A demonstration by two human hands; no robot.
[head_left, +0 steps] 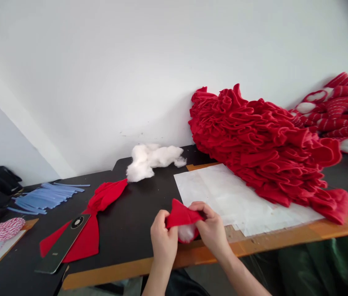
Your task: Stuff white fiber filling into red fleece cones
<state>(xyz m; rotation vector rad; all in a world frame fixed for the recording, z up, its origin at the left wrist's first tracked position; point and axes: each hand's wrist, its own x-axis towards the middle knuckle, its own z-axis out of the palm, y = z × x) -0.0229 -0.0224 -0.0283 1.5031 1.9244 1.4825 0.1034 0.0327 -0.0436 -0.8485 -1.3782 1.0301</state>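
Observation:
Near the table's front edge, my left hand [164, 236] and my right hand [212, 230] grip a red felt piece [182, 216] from either side. Fingers of both hands are closed on its upper edge. White stuffing [187, 233] shows in an opening below that edge, with a red rim around its underside. Beyond my hands lies a loose clump of white stuffing [152, 158]. To the left, red fabric pieces [107, 195] lie on the dark table, partly under a phone [64, 242].
A large heap of red felt pieces [254, 139] leans by the wall, partly on white sheets [205, 185]. Striped stuffed pieces [340, 107] are piled far right. Blue strips [47, 197] and red-white twine [6, 230] lie left. Brown tape [109, 273] lines the table's front edge.

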